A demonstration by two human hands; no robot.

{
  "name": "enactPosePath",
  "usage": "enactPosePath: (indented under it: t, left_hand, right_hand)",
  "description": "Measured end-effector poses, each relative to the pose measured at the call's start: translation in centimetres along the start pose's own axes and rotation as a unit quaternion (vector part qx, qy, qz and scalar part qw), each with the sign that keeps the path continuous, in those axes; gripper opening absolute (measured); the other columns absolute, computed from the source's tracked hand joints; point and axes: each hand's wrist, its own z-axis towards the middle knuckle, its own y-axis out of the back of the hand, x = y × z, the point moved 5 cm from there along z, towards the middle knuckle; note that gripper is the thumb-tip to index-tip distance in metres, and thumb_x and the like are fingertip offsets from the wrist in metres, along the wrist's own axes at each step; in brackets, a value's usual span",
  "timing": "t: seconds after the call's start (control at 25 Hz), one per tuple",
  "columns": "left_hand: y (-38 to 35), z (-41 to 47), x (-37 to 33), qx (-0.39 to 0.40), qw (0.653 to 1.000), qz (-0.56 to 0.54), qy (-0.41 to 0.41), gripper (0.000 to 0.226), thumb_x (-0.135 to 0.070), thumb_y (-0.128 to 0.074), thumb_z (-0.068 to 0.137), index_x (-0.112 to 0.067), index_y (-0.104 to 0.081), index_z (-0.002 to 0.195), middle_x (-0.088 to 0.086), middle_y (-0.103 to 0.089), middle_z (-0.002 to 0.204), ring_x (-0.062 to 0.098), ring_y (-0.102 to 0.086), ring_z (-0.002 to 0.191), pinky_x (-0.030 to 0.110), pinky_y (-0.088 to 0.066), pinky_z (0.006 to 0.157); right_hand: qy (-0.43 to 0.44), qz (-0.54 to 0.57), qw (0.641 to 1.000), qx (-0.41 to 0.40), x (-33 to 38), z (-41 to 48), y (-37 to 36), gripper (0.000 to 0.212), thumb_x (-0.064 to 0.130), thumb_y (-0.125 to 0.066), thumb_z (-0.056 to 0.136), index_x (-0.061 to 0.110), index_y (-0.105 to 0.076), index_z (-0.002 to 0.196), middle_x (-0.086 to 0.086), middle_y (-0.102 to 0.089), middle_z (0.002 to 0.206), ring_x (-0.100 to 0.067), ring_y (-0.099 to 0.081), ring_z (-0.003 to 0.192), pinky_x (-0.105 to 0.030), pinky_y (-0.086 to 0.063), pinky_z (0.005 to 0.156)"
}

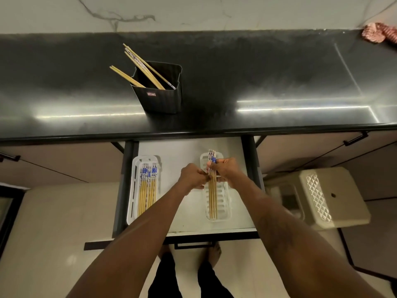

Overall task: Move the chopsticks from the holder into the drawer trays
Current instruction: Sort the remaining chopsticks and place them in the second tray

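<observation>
1. Your right hand [225,172] is curled around a small bundle of chopsticks [212,191], gripping it just below the blue-patterned ends.
2. Your left hand [192,176] pinches the same bundle from the side with narrow, curled fingers.
3. The bundle lies lengthwise over the right tray [226,208] in the open drawer [182,155]; you cannot tell whether its tips touch the tray.
4. The left tray [131,203] holds more chopsticks [147,188], laid parallel.
5. On the dark counter [257,78] beyond, the black holder [159,100] still contains several leaning chopsticks [141,65].
</observation>
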Motion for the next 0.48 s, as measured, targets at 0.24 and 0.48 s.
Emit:
enactPosePath:
  t: [0.24,0.48]
  left_hand:
    - [0.3,1.5,1.7,-0.102,0.995,0.019,0.007,0.015,-0.009,-0.090,0.078,-0.006,-0.078,0.088,0.012,-0.078,0.087,0.028,-0.078,0.072,0.044,-0.066,0.066]
    - [-0.4,3.0,2.0,-0.140,0.989,0.025,0.031,0.027,-0.009,-0.095,0.070,-0.013,-0.069,0.074,0.011,-0.075,0.080,0.030,-0.076,0.061,0.044,-0.065,0.059]
  right_hand:
    - [-0.007,-0.080,0.993,-0.082,-1.4,2.9,0.1,0.015,0.026,-0.081,0.086,0.014,-0.073,0.085,-0.006,-0.076,0.084,-0.020,-0.076,0.074,-0.040,-0.065,0.072]
    - [-0.001,-0.140,0.985,-0.098,-2.3,4.8,-1.8,0.018,0.019,-0.084,0.080,0.012,-0.073,0.091,-0.005,-0.072,0.085,-0.023,-0.072,0.078,-0.042,-0.065,0.069]
